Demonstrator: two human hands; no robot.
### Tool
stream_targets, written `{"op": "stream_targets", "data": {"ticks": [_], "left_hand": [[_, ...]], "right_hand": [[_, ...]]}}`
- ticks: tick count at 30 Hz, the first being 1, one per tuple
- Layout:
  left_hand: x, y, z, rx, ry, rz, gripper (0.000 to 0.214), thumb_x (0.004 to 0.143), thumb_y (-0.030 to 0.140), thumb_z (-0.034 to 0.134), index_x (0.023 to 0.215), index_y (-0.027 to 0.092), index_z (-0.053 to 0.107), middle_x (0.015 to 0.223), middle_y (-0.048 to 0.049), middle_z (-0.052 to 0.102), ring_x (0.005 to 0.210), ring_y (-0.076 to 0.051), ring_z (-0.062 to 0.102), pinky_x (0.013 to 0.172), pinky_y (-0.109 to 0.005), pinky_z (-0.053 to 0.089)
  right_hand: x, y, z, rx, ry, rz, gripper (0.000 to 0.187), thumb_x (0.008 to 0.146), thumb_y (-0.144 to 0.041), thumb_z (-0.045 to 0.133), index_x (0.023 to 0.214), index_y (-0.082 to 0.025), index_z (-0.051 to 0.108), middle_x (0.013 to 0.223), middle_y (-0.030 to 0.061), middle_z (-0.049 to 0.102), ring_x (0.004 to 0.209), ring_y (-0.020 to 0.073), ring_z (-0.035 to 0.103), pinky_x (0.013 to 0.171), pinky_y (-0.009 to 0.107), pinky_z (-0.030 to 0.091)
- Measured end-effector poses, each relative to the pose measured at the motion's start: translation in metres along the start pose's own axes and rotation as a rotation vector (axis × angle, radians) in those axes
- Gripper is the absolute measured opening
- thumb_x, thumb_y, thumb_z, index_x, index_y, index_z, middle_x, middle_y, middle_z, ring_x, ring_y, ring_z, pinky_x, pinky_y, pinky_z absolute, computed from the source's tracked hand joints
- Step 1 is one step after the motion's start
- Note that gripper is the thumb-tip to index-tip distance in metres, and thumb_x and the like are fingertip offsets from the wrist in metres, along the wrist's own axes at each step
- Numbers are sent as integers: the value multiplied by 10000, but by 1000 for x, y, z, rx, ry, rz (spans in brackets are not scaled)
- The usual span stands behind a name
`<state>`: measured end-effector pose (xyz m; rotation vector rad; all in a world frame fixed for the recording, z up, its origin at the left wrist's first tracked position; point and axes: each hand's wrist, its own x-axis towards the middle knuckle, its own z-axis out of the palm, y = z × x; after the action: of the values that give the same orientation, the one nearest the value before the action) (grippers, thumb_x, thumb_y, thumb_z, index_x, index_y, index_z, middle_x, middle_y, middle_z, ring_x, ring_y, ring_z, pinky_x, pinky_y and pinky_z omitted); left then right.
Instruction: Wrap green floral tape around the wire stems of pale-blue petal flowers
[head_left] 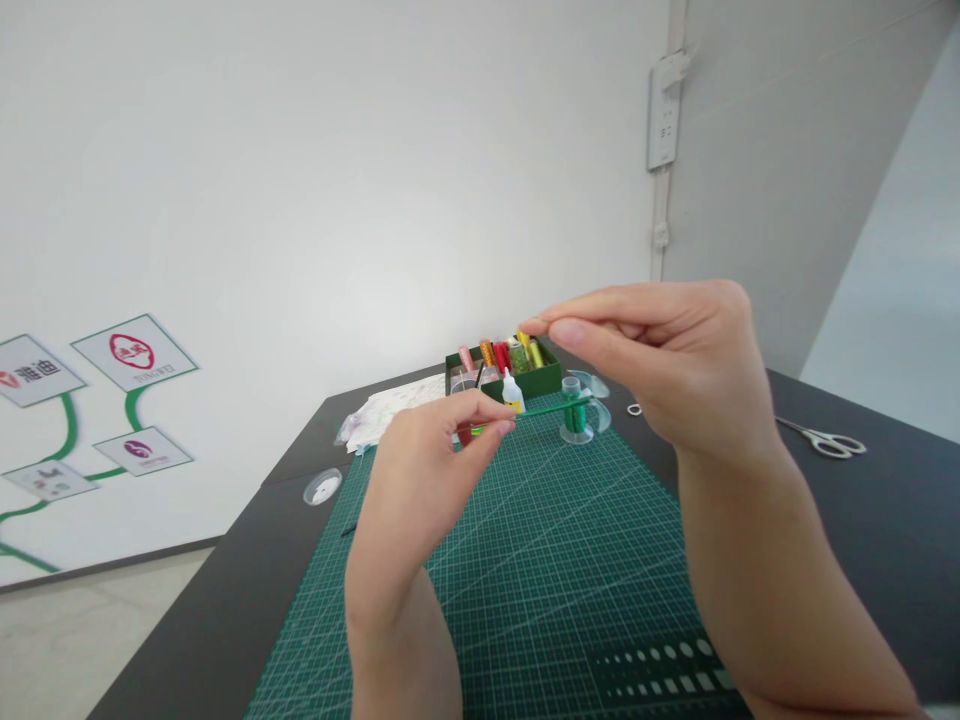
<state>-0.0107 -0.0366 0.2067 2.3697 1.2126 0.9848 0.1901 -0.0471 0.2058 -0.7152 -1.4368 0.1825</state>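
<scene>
Head view: slim, smooth green strip [556,408] pinched in left hand [420,455], above cutting mat [555,550]. Long axis near level, free end pointing right, slightly up. Right hand [667,355] narrowed, fingertips together; cannot tell if holding anything.

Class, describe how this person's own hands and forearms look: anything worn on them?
The left hand and right hand are bare: no glove, ring or watch shows. Both forearms are uncovered too; a pale edge at lower right may be a sleeve.
</scene>
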Motion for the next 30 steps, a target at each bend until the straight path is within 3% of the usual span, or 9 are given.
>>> {"op": "stream_targets", "data": {"ticks": [5, 11, 20, 23, 30], "left_hand": [[-8, 4, -5, -35, -74, 43, 141, 920, 215, 670, 870, 268, 791, 865, 43, 792, 759, -147, 697, 679, -272, 484], [-20, 14, -9, -43, -75, 92, 130, 921, 200, 676, 855, 253, 774, 841, 41, 788, 747, -138, 699, 677, -253, 501], [-27, 18, -12, -7, 90, 140, 136, 912, 185, 688, 825, 251, 771, 764, 36, 753, 649, -119, 621, 603, -229, 473], [-26, 16, -13, -19, 141, 119, 133, 906, 211, 696, 810, 255, 776, 717, 27, 735, 603, -128, 592, 560, -239, 458], [-24, 11, -13, -54, -2, 56, 154, 906, 240, 669, 826, 250, 800, 804, -19, 776, 722, -179, 683, 617, -278, 514]], "right_hand": [[7, 10, -1, 6, -43, 51, 129, 895, -363, 755, 918, -290, 859, 734, 24, 745, 771, 211, 707, 605, 325, 561], [13, 21, -1, 111, -189, 190, 164, 865, -409, 775, 919, -279, 858, 818, 37, 793, 787, 212, 726, 674, 346, 601], [17, 47, 4, 177, -423, 319, 242, 856, -426, 780, 974, -230, 861, 959, 70, 821, 896, 221, 738, 766, 333, 590], [16, 52, 9, 192, -405, 289, 242, 859, -416, 784, 979, -219, 858, 957, 82, 820, 878, 214, 736, 739, 327, 588], [12, 34, 4, 166, -152, 89, 156, 896, -369, 752, 951, -267, 856, 807, 37, 793, 690, 170, 692, 567, 293, 548]]}}
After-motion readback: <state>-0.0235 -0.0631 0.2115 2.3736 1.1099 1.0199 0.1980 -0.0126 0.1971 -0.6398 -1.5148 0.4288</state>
